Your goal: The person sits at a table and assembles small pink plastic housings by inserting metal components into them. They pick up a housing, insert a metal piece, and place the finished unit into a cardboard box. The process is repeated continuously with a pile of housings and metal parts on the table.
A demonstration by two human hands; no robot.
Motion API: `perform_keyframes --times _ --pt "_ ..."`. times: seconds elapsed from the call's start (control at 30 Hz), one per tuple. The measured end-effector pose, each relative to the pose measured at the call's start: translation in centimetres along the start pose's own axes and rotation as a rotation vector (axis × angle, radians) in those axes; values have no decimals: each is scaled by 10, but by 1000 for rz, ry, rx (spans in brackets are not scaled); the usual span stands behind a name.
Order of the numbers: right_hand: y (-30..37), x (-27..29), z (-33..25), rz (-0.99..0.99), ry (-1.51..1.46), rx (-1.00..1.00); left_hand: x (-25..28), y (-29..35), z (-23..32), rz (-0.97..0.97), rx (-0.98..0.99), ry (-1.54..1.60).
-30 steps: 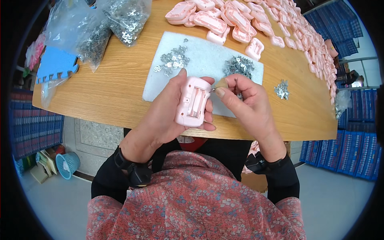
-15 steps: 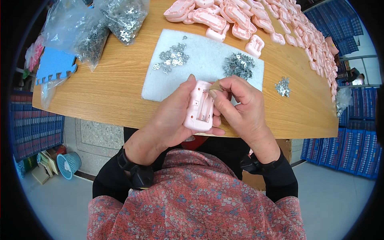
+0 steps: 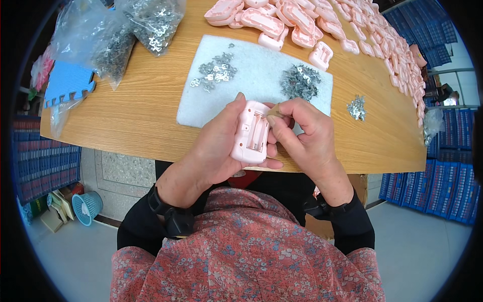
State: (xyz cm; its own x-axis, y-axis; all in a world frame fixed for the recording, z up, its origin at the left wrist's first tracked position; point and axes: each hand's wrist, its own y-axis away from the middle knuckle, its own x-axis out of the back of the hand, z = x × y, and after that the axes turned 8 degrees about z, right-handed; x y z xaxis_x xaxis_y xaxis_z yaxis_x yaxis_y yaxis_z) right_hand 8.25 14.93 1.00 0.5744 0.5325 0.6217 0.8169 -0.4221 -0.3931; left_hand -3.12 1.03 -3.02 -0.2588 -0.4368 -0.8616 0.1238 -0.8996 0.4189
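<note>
My left hand (image 3: 214,138) is wrapped round a pale pink plastic battery casing (image 3: 243,151), its open two-slot compartment facing up. Small metal springs show at the compartment's lower end. Over the casing's upper right edge, my right hand (image 3: 307,131) is closed, thumb against index finger. A tan wrap or flat piece (image 3: 274,111) shows at those fingertips; whatever they pinch is too hidden to name. Beyond my hands lies a white foam pad (image 3: 256,60), bearing a loose pile of flat metal contacts (image 3: 219,71) on the left and a denser heap of metal springs or clips (image 3: 300,82) on the right.
Many pink casings (image 3: 302,17) crowd the table's far right side. A small pile of metal pieces (image 3: 356,107) lies right of the pad. Plastic bags of metal parts (image 3: 151,25) and a blue foam mat (image 3: 68,83) occupy the left. A blue basket (image 3: 86,207) stands on the floor.
My right fingertips have shifted slightly right and down, off the top end of the compartment to the casing's edge. The left hand still holds the casing in nearly the same place.
</note>
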Motion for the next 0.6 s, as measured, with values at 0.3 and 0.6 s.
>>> perform_keyframes --times 0.3,0.6 --pt "8 5 7 15 43 6 -11 -2 1 102 0 -118" --pt "4 9 1 -145 -468 -544 -10 -2 -4 68 -101 -290"
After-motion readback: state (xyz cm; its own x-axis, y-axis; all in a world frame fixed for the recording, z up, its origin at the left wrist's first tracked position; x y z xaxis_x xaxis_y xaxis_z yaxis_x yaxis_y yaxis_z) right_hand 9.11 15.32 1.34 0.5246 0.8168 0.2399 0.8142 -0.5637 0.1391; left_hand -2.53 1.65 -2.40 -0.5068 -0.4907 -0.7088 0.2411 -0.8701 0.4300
